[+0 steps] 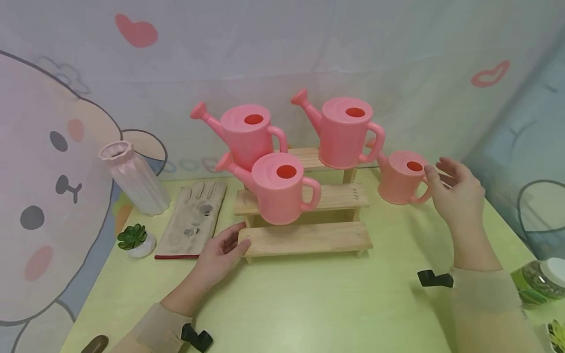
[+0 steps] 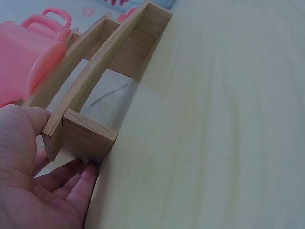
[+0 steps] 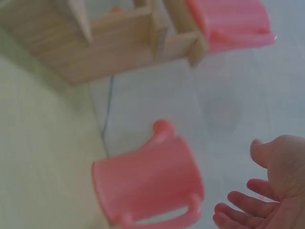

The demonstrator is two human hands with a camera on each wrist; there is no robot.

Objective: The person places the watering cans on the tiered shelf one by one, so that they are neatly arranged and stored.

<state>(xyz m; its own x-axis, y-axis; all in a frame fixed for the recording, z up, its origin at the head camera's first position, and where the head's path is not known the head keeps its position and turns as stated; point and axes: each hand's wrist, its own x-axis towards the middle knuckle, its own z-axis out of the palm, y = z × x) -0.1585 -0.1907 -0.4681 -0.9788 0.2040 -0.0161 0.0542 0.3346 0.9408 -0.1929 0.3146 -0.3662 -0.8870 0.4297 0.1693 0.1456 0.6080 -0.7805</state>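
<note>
My left hand (image 1: pixel 220 255) holds the left end of a wooden three-step stand (image 1: pixel 309 240), its thumb over the lowest board and the other fingers at the end support, as the left wrist view shows. Three pink watering cans stand on it: a front-left can (image 1: pixel 278 196) on the middle step, a rear-left can (image 1: pixel 247 142) partly hidden behind it, and a rear-right can (image 1: pixel 342 139) on the top step. A fourth pink watering can (image 1: pixel 397 184) sits on the table, right of the stand. Beside its handle is my right hand (image 1: pixel 461 196), fingers loosely spread; the right wrist view shows a gap between them.
On the left are a white ribbed vase (image 1: pixel 141 186), a small succulent pot (image 1: pixel 141 245) and beige work gloves (image 1: pixel 192 215). A white-lidded jar (image 1: pixel 543 279) stands at the right edge. Behind the table (image 1: pixel 318 304) hangs a printed curtain (image 1: pixel 247 54).
</note>
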